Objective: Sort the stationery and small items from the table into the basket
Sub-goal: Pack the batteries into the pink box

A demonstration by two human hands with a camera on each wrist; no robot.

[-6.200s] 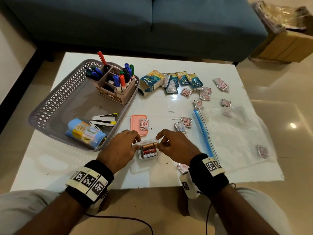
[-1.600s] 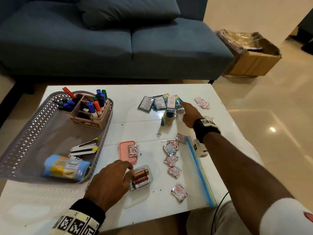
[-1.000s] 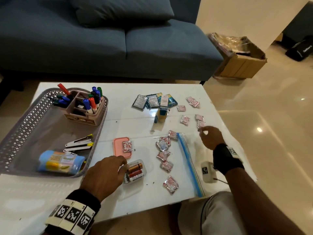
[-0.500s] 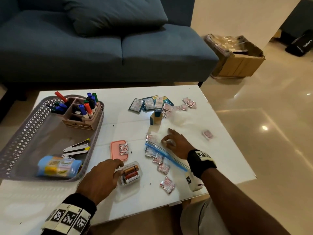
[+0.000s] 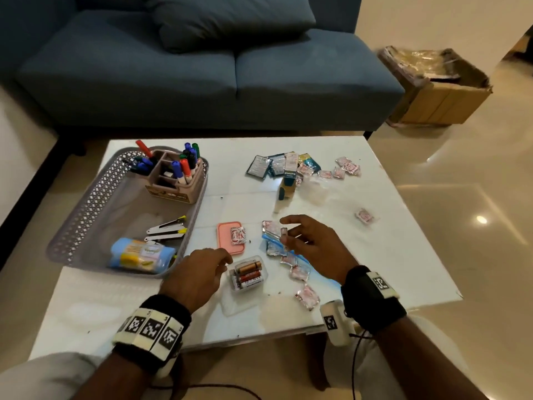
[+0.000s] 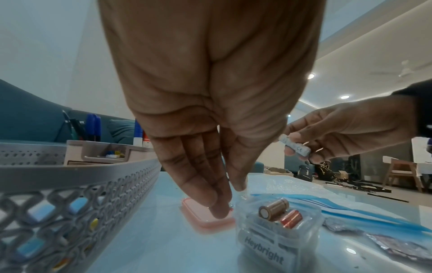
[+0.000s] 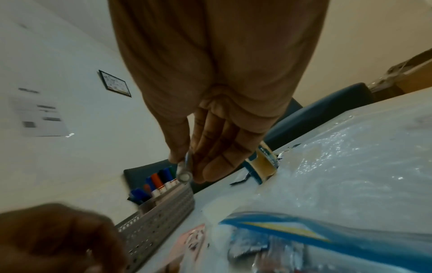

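A grey lattice basket [image 5: 95, 203] stands at the table's left. Near the front edge sits a clear battery box [image 5: 248, 274] [image 6: 278, 227], lid off, with several batteries inside. My left hand [image 5: 226, 262] [image 6: 230, 199] has straight fingers, and their tips touch the box's left rim. To the right of the box my right hand [image 5: 285, 235] [image 7: 187, 171] hovers above the table. Between thumb and fingers it pinches a small pale battery [image 5: 284, 231] [image 6: 295, 147] [image 7: 184, 176].
The basket holds a marker organiser [image 5: 173, 180], staple removers [image 5: 167, 229] and a blue roll [image 5: 141, 255]. A pink lid [image 5: 227, 241], foil sachets [image 5: 307, 295], a clear zip bag [image 5: 331, 215] and flat packets [image 5: 277, 166] lie about. A sofa [image 5: 202, 73] stands behind.
My right hand came back from the far sachets, dragged the zip bag nearer and now holds a small battery above the table. My left hand stayed by the battery box.
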